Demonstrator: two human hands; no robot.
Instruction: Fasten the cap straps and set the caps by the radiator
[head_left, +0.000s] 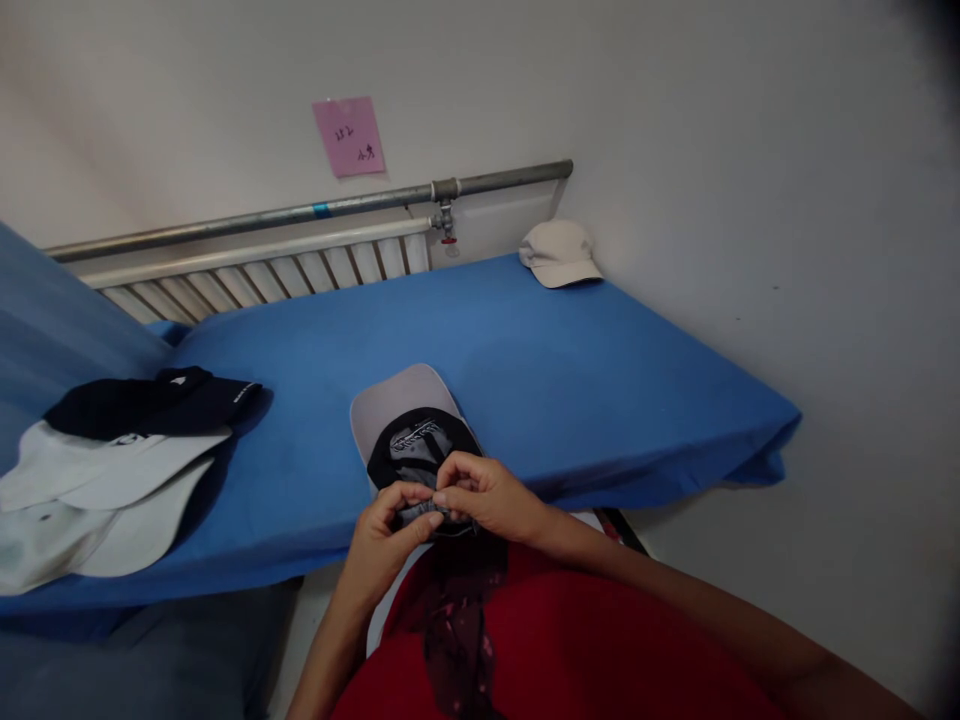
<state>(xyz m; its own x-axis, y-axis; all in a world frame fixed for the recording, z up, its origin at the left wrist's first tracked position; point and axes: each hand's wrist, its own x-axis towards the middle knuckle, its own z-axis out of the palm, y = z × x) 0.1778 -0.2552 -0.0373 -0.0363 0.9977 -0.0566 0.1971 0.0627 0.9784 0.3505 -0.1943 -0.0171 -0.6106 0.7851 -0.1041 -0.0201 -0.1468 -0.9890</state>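
One blue-covered table [540,370] bears one pile [112,465] at its left end: at least three caps, one dark [135,408] above two white. One grey cap [397,405] lies upturned at the near edge, its back rim between the closed fingertips of two hands, left hand [379,535] and right hand [491,493]. One beige cap [561,252] sits at the far right corner.

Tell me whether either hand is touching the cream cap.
No, the left hand and right hand are both on the gray cap, well away from the cream cap.
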